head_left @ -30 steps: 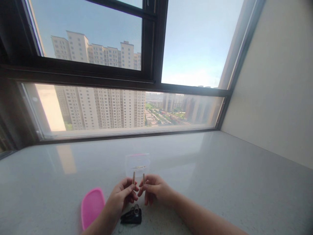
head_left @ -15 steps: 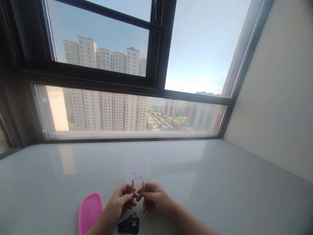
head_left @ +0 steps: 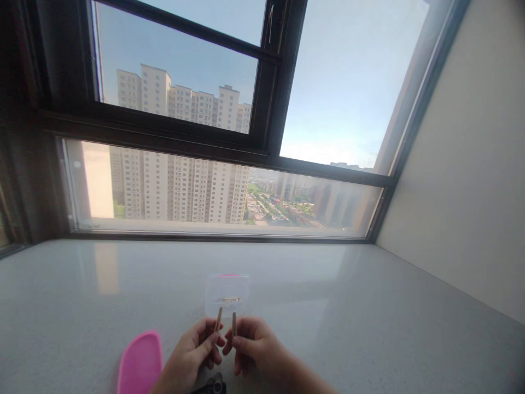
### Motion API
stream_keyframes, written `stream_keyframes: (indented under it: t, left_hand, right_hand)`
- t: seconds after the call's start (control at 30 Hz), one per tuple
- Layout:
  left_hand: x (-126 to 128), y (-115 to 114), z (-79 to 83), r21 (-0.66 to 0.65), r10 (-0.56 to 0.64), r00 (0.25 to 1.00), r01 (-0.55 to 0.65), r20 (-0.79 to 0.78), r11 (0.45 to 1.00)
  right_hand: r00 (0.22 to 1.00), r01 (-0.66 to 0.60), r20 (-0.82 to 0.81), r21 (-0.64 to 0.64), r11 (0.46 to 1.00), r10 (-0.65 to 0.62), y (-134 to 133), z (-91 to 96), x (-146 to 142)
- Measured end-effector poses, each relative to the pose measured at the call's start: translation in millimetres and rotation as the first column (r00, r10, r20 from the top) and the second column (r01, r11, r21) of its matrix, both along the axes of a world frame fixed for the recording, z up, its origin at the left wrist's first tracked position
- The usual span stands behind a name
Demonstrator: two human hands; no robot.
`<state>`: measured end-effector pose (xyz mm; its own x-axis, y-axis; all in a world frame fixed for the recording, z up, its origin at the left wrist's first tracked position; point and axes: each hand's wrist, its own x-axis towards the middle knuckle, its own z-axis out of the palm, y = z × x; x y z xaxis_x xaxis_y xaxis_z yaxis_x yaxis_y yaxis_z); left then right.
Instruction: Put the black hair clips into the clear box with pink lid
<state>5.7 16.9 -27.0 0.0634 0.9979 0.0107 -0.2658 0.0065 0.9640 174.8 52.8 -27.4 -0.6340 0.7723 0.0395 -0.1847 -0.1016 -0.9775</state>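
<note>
My left hand (head_left: 194, 350) pinches a slim tan stick-like piece (head_left: 219, 316) between thumb and fingers, its tip pointing up. A similar slim piece (head_left: 234, 322) stands upright in the pinch of my right hand (head_left: 258, 342). The two pieces are side by side with a small gap; their exact kind is too small to tell. Just beyond the fingertips lies a clear zip bag (head_left: 213, 287) with a pink strip and several thin pieces (head_left: 230, 299) in it. Below my hands, a black object (head_left: 213, 386) with a round metallic end is cut off by the frame's bottom edge.
A pink tray-like piece (head_left: 141, 358) lies left of my left forearm. The pale, glossy sill surface (head_left: 348, 317) reaches back to a dark-framed window (head_left: 229, 239). A white wall (head_left: 471, 180) bounds the right side.
The view has shifted slightly, so the hands, pink piece and black object sit lower and further left. Both hands keep their pinches; the left piece now leans a little to the right.
</note>
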Motion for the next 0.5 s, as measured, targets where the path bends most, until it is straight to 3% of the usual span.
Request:
stream_keyframes:
  t: [0.5]
  left_hand:
    - [-4,0,-8.4,0.011,-0.022,0.999,0.022,-0.032,1.000]
  right_hand:
    - [0.995,-0.080,-0.055,-0.019,0.997,0.079,5,-10.7,-5]
